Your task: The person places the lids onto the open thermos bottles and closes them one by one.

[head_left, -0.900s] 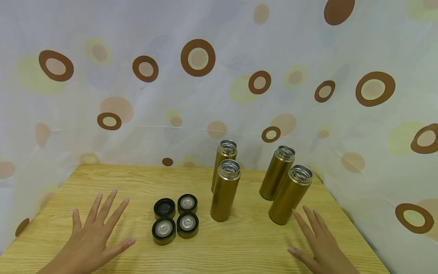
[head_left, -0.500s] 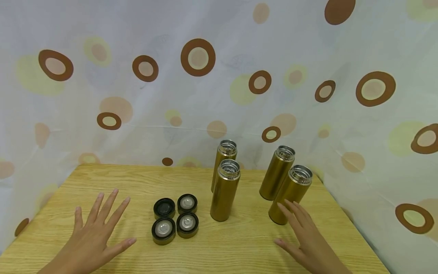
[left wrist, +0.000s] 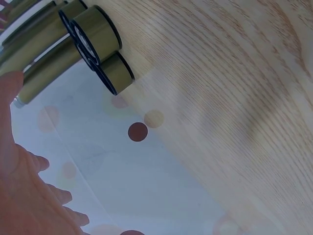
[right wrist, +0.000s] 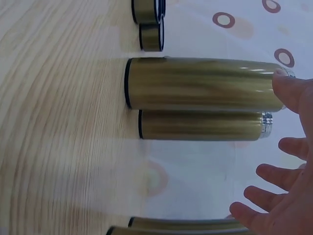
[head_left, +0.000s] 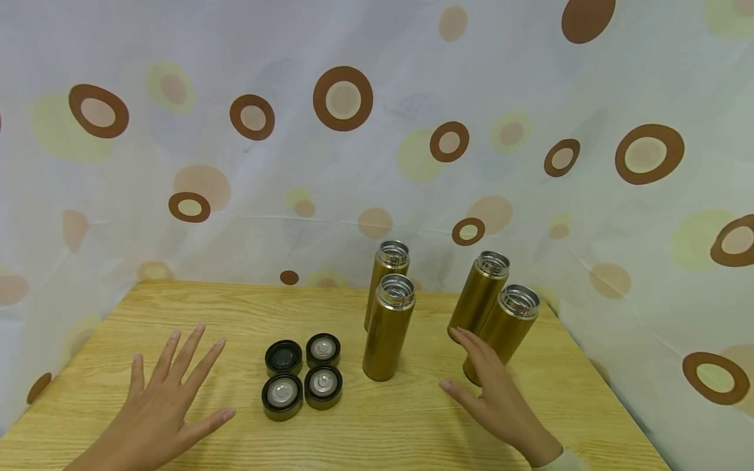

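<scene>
My left hand (head_left: 156,415) is spread with straight fingers over the table's left side, holding nothing. To its right, several gold-sided screw lids (head_left: 282,394) sit in a tight cluster, undersides up; one, a lid with a dark inside (head_left: 283,356), lacks the silver disc the others show. My right hand (head_left: 497,399), fingers extended and thumb apart, hovers left of and before the front right gold vacuum flask (head_left: 512,330), covering part of it. Behind stands the back right flask (head_left: 477,294). Left of this hand are the front flask (head_left: 387,337) and back flask (head_left: 383,268), upright and uncapped.
All of it stands on a light wood-grain table (head_left: 235,314). A pale curtain (head_left: 283,163) printed with brown rings hangs behind the table's far edge and along its right side. The flasks are tall and stand in two pairs.
My right hand has moved left, from beside the front right flask to in front of it and past its left side. The left hand, lids and flasks stay in place.
</scene>
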Motion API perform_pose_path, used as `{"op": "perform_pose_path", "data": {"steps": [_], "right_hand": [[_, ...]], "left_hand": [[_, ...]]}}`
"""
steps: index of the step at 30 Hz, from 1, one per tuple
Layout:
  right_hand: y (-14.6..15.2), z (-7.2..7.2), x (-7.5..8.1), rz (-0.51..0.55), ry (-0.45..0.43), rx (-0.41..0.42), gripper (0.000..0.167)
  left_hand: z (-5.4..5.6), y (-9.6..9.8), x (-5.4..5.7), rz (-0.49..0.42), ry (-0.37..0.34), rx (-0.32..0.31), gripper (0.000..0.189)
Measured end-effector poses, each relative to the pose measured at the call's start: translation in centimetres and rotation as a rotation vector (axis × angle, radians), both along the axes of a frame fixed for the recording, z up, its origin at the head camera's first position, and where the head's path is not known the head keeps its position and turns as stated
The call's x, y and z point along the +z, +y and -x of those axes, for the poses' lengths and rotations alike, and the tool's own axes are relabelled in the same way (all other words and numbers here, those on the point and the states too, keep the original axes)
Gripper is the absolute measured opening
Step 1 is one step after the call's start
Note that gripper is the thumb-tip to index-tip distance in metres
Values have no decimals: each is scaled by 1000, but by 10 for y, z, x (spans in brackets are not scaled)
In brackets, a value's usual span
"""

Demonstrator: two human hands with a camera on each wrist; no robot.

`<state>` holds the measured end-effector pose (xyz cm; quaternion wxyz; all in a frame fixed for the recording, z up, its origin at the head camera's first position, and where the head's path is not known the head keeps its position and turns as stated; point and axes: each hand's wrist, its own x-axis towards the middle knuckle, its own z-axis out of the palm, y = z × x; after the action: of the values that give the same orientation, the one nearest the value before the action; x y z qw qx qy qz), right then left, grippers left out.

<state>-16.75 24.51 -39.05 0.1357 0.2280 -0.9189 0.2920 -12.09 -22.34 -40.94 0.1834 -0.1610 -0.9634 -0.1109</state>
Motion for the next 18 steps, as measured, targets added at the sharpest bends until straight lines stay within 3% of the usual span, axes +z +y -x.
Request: {"op": "perform_pose_path", "data": {"steps": [18], "right_hand": [[-46,42,-1,307,-194,46,73]], "left_hand": [[-2,2,-1,-1,25,-18,96]]}}
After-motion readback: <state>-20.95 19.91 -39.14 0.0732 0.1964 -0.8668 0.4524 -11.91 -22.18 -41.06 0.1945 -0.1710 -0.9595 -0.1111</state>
